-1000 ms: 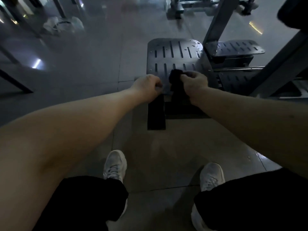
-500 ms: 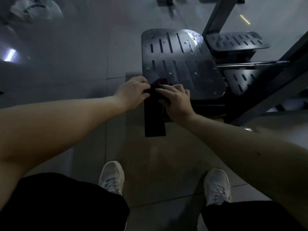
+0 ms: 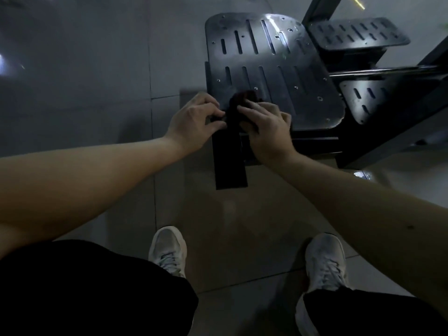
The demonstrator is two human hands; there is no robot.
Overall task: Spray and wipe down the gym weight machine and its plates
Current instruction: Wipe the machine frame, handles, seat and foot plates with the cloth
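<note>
Over the last second both hands have dropped from holding the rag up in the air to the near edge of the plate, and the view has closed in on it. The dark crumpled cloth now lies bunched on the near left corner of the large black slotted metal foot plate. The right hand lies over it with fingers spread flat, pressing it down. The left hand pinches the cloth's left edge between thumb and fingertips.

Wiping looks about to start, with most of the plate untouched. Bright specks, probably spray droplets, sit at the far right corner, well away from the cloth.

The risks as I see them: the bunched cloth covers little surface and may leave streaks. A fold could snag in a slot or on a screw head. A push begun this close to the edge could send the cloth off onto the grey tiled floor.
</note>
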